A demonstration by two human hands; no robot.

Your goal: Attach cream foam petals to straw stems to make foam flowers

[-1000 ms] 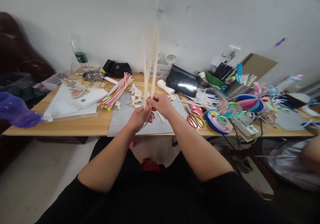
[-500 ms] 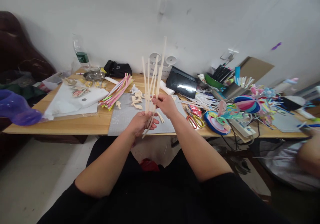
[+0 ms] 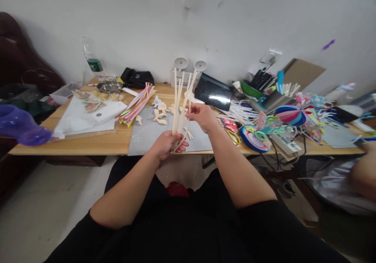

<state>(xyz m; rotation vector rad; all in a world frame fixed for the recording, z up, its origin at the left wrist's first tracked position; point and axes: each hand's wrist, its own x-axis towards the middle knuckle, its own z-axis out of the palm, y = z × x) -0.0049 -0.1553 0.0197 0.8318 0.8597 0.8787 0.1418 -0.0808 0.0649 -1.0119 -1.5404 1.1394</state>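
Observation:
My left hand (image 3: 168, 143) grips the lower ends of several long cream strips (image 3: 176, 102), which stand up and fan out above it. My right hand (image 3: 199, 116) pinches one or more of these strips at the right side of the bunch, partway up. Beneath both hands lies a grey mat (image 3: 143, 137). Cream twisted pieces (image 3: 160, 116) rest on the mat left of the strips, and a few short cream strips lie just behind the hands.
Pink, yellow and green strips (image 3: 136, 105) lie left of the mat. To the right are yellow-handled scissors (image 3: 234, 137), a black glossy box (image 3: 214, 92), a blue-edged round coil (image 3: 255, 139) and a power strip (image 3: 284, 145). A person's arm (image 3: 364, 173) shows at far right.
My right hand has moved slightly right and up, and the strips' tops have shifted. The tallest strip no longer rises as high. The whole view has shifted a little.

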